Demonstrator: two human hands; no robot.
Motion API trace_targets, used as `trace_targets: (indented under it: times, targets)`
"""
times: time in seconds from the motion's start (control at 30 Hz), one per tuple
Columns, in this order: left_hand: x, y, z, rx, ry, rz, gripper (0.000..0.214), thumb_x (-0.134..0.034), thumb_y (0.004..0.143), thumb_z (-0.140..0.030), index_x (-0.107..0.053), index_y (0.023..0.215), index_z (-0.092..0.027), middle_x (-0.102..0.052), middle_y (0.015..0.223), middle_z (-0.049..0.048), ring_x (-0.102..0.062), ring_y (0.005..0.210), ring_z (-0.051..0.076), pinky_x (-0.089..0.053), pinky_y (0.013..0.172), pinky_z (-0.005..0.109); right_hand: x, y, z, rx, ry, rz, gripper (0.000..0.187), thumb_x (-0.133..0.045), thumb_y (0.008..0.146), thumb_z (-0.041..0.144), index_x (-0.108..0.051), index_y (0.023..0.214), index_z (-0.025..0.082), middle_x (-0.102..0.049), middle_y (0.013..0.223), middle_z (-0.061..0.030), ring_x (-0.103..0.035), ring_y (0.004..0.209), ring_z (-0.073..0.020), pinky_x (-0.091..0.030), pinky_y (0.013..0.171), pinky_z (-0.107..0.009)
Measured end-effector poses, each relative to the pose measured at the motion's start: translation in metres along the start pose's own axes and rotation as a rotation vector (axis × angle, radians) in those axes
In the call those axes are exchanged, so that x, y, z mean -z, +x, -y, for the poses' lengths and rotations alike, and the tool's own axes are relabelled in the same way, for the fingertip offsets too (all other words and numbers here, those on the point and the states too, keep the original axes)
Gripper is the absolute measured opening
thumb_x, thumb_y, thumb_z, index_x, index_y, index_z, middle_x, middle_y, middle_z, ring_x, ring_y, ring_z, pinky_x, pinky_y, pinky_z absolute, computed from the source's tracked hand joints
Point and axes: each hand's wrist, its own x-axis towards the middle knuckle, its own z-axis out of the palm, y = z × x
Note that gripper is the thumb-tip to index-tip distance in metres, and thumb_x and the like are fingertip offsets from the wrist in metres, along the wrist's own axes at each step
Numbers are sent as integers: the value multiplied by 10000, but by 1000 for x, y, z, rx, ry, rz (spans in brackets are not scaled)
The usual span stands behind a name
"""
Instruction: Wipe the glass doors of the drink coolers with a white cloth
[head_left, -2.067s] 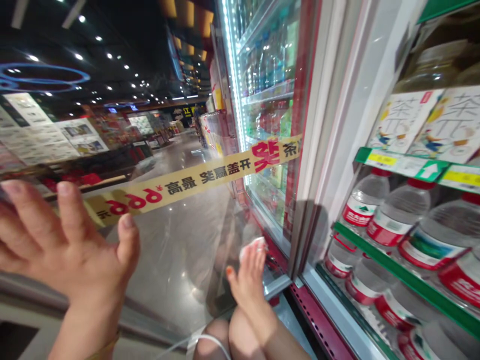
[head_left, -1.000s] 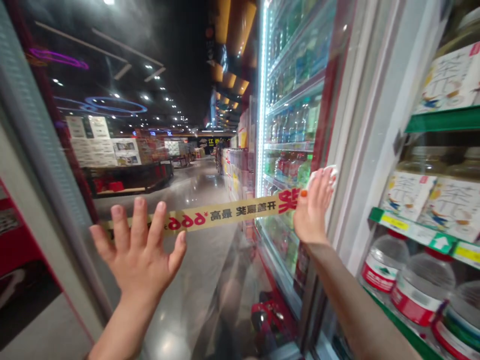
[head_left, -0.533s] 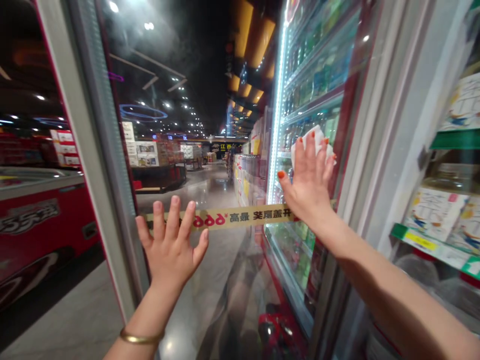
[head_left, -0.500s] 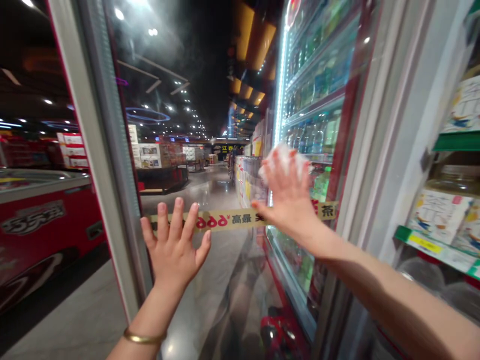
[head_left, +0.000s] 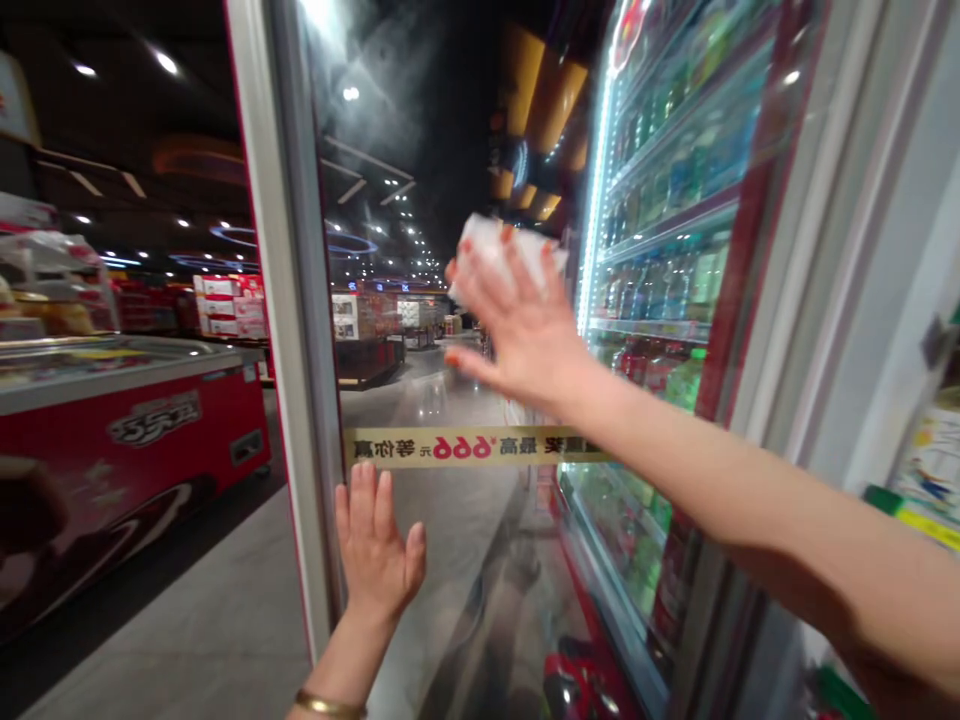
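Clerk: Stage of work?
Checker: Wiping of the glass (head_left: 427,525), judged part-way. Done: cloth (head_left: 489,247) set to the pane, above the strip (head_left: 465,448). Left: by judgement, more pane to go over, the part below the strip included; no mark shows which areas have been covered.

Clerk: Hands?
Checker: Two. Right hand (head_left: 525,345): fingers fanned flat over the cloth, thumb held out sideways, nothing pinched. Left hand (head_left: 380,560): bare, palm toward the pane, fingertips at the strip's lower edge, fingers near one another, thumb apart, nothing held.

Clerk: Cloth, lie and axis?
Checker: White, one, flattened under the right fingers, one corner uppermost. Long axis probably crosswise, though blur and the fingers hide much of it. Fingers over it point up and leftward.

Clerk: Glass?
Checker: Upright, edged at left by the frame (head_left: 292,330), itself near vertical. Strip runs level across, lettering reversed.
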Motion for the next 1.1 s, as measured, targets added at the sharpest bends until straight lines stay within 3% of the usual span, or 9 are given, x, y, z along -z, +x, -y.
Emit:
trace_targets:
  times: [0.13, 0.2, 0.4, 0.53, 0.67, 0.77, 0.9, 1.0, 1.1]
  targets:
    - [0, -9, 6, 72, -139, -60, 747, -325, 1131, -496, -114, 1788, -210, -126, 1866, 130, -177, 1734, 272, -201, 1427, 522, -36, -70, 79, 626, 148, 265, 519, -598, 1026, 649, -667, 1465, 379, -562, 1657, 172, -356, 1658, -115, -206, 1423, -413]
    - [1, -13, 6, 124, -168, -64, 761, -307, 1123, -522, -111, 1789, -209, -163, 1857, 150, -188, 1731, 313, -220, 1419, 576, -39, -60, 77, 591, 130, 268, 642, -631, 1004, 691, -599, 1551, 357, -492, 1719, 129, -324, 1680, -159, -206, 1423, -458]
    - [-2, -20, 1, 160, -159, -48, 771, -322, 1099, -469, -106, 1790, -202, -131, 1858, 166, -146, 1732, 380, -234, 1399, 668, -13, 69, 13, -36, -3, 13, 800, -502, 1092, 596, -294, 1741, 177, -189, 1862, -84, -33, 1717, -408, 30, 1324, -758]
    - [-4, -29, 3, 188, -89, -69, 793, -306, 1083, -470, -92, 1790, -180, -58, 1862, 188, -102, 1733, 413, -236, 1387, 708, -31, 16, 87, 240, 99, 185, 919, -675, 949, 689, -438, 1682, 188, -312, 1822, -50, -175, 1711, -358, -22, 1385, -602]
    - [4, -31, 4, 155, -97, -64, 761, -257, 1102, -501, -98, 1791, -220, -48, 1874, 138, -91, 1744, 346, -241, 1412, 617, -41, -44, 116, 545, 234, 377, 454, -487, 1029, 564, -717, 1379, 390, -550, 1662, 118, -379, 1634, -164, -220, 1340, -440]
    - [14, -14, 2, 116, -142, -47, 743, -309, 1102, -495, -159, 1785, -246, -99, 1872, 124, -151, 1736, 346, -244, 1411, 607, -13, -28, 37, 260, 143, 137, 658, -551, 1022, 616, -538, 1611, 324, -422, 1760, -1, -322, 1670, -303, -181, 1359, -625]
    - [14, 26, -3, 49, -112, 8, 794, -503, 1053, -367, -183, 1779, -322, -155, 1867, 81, -157, 1733, 348, -223, 1403, 628, 29, -25, -69, -481, -221, -102, 966, -6, 1036, 646, -473, 1625, 40, -203, 1804, -227, -201, 1660, -484, -287, 1195, -755]
    - [5, 49, -6, 19, -15, 84, 847, -585, 1032, -327, -185, 1779, -327, -193, 1854, 72, -116, 1740, 333, -132, 1417, 619, 23, -89, -39, -775, -285, -132, 882, -202, 1107, 643, -247, 1726, 17, -171, 1813, -289, -163, 1698, -466, -271, 1250, -785]
    - [-1, 55, -9, -9, 86, 96, 857, -652, 1021, -357, -236, 1769, -309, -238, 1837, 60, -100, 1743, 304, -54, 1430, 564, -11, -179, 43, -275, -67, 7, 768, -452, 1061, 711, -434, 1705, 293, -236, 1851, -71, -201, 1717, -388, -309, 1316, -732]
